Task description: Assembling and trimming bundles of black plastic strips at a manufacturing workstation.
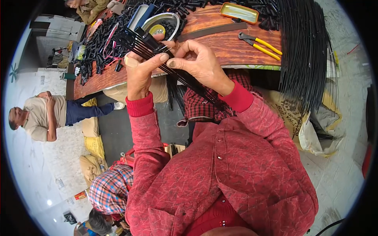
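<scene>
My left hand [142,70] is closed around a bundle of thin black rods [136,41], which look like umbrella ribs. The bundle slants from the upper left down to my lap, and a thick black cylindrical piece [150,41] lies among the rods near my fingers. A pale bandage wraps the left thumb side of that hand. Close beside it, my right hand [199,67] is pinched, thumb against fingertips, at the bundle's edge. A thin light strand [164,48] shows between the hands; whatever the right fingertips grip is too small to make out.
On the wooden table [220,39] lie yellow-handled pliers [262,45], a flat dark bar [212,31], a yellow tin [239,13] and a metal bowl [173,17]. Long black rods [303,51] hang over the right edge. Black parts [98,51] pile leftward. Other people are nearby.
</scene>
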The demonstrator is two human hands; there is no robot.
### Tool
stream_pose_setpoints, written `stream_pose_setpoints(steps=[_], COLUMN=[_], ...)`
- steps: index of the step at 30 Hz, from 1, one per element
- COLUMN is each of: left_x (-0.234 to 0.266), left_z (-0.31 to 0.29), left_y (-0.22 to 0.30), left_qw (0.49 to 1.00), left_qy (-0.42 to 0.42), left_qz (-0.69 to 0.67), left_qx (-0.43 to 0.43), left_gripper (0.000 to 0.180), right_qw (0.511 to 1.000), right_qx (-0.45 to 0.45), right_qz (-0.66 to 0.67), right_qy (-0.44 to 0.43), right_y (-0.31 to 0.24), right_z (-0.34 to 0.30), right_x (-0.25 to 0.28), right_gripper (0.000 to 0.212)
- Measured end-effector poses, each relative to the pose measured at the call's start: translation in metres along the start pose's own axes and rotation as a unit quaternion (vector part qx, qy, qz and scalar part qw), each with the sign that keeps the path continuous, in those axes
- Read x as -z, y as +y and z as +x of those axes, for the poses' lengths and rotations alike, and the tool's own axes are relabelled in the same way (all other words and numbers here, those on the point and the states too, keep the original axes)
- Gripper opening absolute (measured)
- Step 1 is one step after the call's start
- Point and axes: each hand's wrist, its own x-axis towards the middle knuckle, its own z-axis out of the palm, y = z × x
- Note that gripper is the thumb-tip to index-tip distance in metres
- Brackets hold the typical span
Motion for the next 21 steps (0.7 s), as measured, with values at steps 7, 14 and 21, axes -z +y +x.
stream_pose_setpoints(steps=[7, 14, 21], left_x=[0.014, 0.006, 0.0], left_z=[-0.009, -0.01, -0.012], left_y=[-0.026, -0.024, -0.023], left_qw=[1.0, 0.999, 0.998], left_qy=[0.006, 0.021, 0.035], left_qz=[0.014, 0.03, 0.043], left_qx=[0.009, 0.007, 0.004], left_gripper=[0.053, 0.042, 0.039], right_qw=[0.999, 0.948, 0.964], right_qx=[-0.017, 0.103, 0.092], right_qz=[0.042, -0.291, -0.238], right_qy=[-0.001, 0.078, 0.079], right_y=[0.011, -0.015, -0.011], right_z=[-0.006, -0.001, -0.005], right_x=[0.001, -0.005, 0.003], right_gripper=[0.025, 0.035, 0.031])
